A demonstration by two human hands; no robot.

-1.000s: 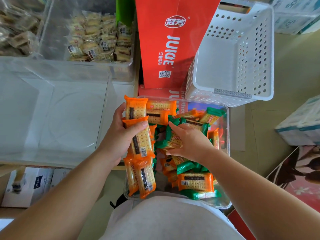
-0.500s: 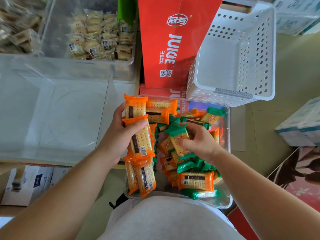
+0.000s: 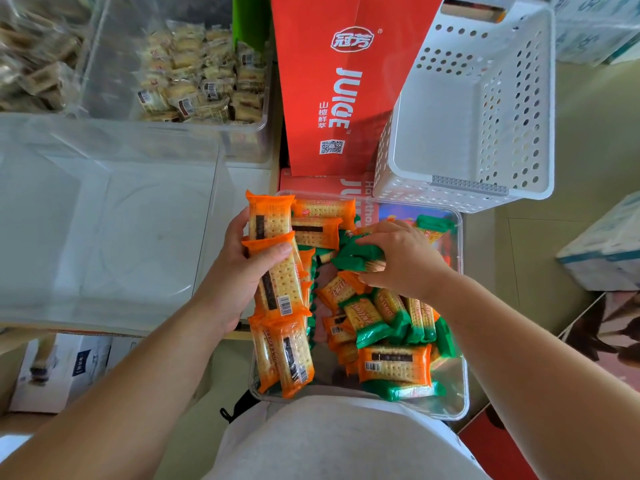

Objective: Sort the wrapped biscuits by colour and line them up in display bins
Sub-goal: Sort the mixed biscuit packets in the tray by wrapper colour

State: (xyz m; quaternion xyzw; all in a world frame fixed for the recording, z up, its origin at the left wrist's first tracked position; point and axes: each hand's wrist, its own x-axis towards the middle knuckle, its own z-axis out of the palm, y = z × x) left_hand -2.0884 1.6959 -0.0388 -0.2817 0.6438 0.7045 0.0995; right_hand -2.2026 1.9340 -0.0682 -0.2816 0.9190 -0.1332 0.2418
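Centre frame, the left hand (image 3: 235, 271) grips a stack of orange-wrapped biscuits (image 3: 280, 282) at the left edge of a clear tub (image 3: 453, 386) of mixed orange and green packs. The right hand (image 3: 405, 258) pinches a green-wrapped pack (image 3: 356, 254), possibly two, above the tub's middle.

The left hand's (image 3: 239, 271) fingertips lay out of sight behind the orange packets (image 3: 280, 282) it gripped; only the thumb crossed their front. The right hand (image 3: 405, 261) covered the far half of the green packet (image 3: 356, 254) it pinched, so the wrapper's print could not be read. A grey shirt (image 3: 329, 438) hid the near rim of the clear tub (image 3: 462, 306). The red juice carton (image 3: 332, 81) and white basket (image 3: 485, 116) ran off the top edge. Print on the pale packets (image 3: 194, 81) in the far bin was too small to read (barcodes showed as dark patches only).
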